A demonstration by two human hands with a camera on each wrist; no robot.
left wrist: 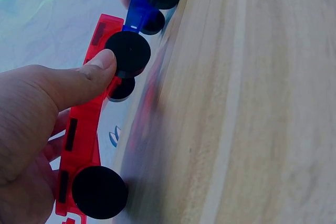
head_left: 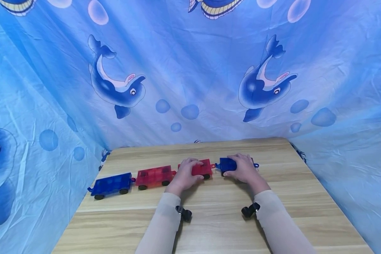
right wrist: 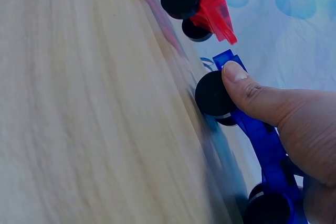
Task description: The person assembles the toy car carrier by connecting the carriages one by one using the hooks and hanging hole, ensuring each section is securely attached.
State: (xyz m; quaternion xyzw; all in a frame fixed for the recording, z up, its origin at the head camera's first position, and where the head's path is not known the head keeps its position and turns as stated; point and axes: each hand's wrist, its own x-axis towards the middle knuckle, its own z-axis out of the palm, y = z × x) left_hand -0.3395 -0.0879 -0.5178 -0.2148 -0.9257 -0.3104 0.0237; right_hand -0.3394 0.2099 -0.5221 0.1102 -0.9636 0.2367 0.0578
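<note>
Four wheeled toy train cars would be several; they stand in a row across the wooden table. My left hand (head_left: 185, 175) grips a translucent red toy car (head_left: 206, 167) across its width, the thumb beside a black wheel (left wrist: 128, 53) in the left wrist view. To its right, my right hand (head_left: 242, 168) holds a blue toy car (head_left: 227, 165), thumb near the front wheel (right wrist: 215, 94) in the right wrist view. The hook of this blue car lies close to the red car's ring; whether they are linked I cannot tell. My fingers hide parts of both cars.
Left of my left hand stand another red car (head_left: 153, 176) and a blue car (head_left: 112, 184), joined end to end. The wooden table (head_left: 216, 218) meets a blue dolphin-print cloth (head_left: 190, 70) at its back and sides. A black strap device sits on each wrist.
</note>
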